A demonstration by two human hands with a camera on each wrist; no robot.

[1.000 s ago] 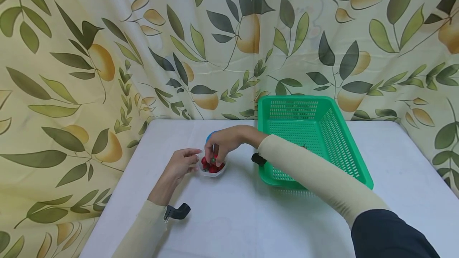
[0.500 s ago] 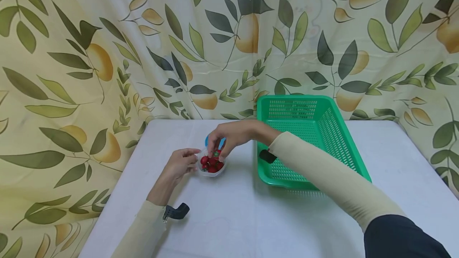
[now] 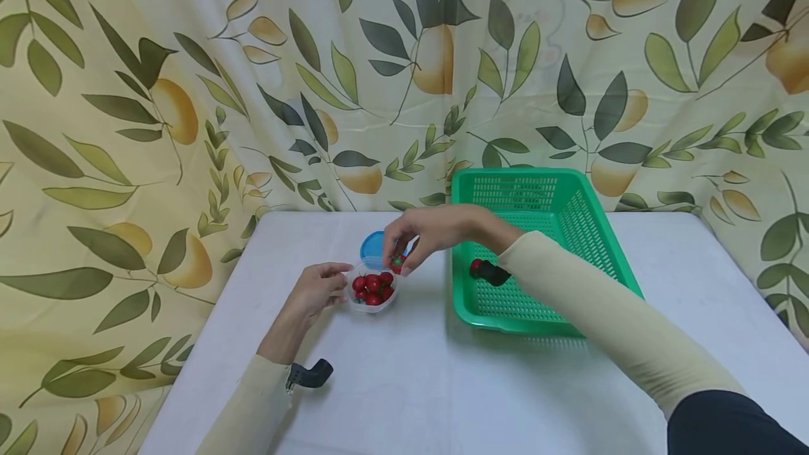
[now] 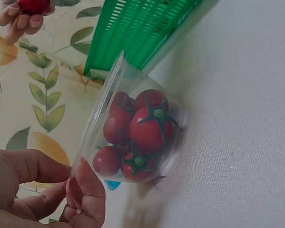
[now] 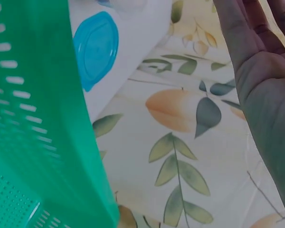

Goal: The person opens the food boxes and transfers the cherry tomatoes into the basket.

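Observation:
My left hand (image 3: 319,293) pinches the rim of a small clear plastic tub (image 4: 128,69) between thumb and fingers. Several red cherry tomatoes (image 4: 151,129), some with green stems, lie inside the tub, which stands on the white table. In the head view my right hand (image 3: 436,229) holds one cherry tomato (image 3: 398,263) in its fingertips, just above and right of the tub. That same held tomato (image 4: 34,5) shows at the top left of the left wrist view. The right wrist view catches only the palm and part of the fingers (image 5: 256,28).
A green perforated basket (image 3: 518,173) stands to the right of the tub, under my right forearm. A red tomato (image 3: 475,267) shows inside it, partly covered by the wrist camera. Behind the tub lies a blue lid (image 3: 371,248). A patterned curtain (image 3: 392,125) hangs along the table's back edge.
My right hand has come up out of the tub with a cherry tomato and moved right toward the basket. The blue lid is more exposed. My left hand stays at the tub.

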